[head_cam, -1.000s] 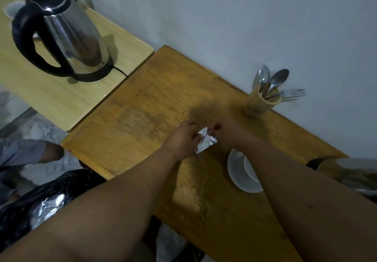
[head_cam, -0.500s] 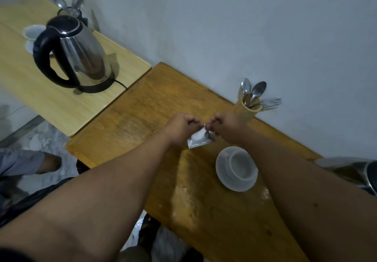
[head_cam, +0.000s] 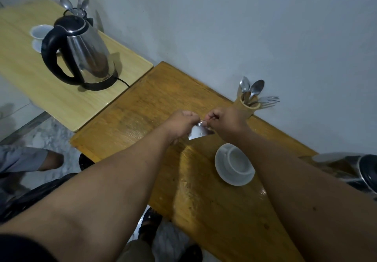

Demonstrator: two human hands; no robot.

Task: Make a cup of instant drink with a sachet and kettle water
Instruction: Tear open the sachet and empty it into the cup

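Observation:
A small silver sachet (head_cam: 197, 132) hangs between my two hands above the orange wooden table (head_cam: 142, 102). My left hand (head_cam: 179, 124) and my right hand (head_cam: 226, 122) both pinch its top edge, fingers closed. A white cup (head_cam: 238, 160) stands empty on a white saucer (head_cam: 222, 170) just below my right wrist. A steel kettle with a black handle (head_cam: 81, 53) sits on its base on the paler table at the upper left. Part of a second shiny kettle (head_cam: 350, 170) shows at the right edge behind my right forearm.
A wooden holder with spoons and forks (head_cam: 247, 103) stands against the wall behind my right hand. On the pale table (head_cam: 40, 90) are another white cup (head_cam: 39, 32) and a cutlery holder (head_cam: 76, 8). A black bag (head_cam: 30, 198) and a person's leg (head_cam: 30, 160) lie lower left.
The view has tilted so the kettle and cup sit lower in frame. Both hands have risen slightly and closed on the sachet's top edge, the sachet now hanging below them.

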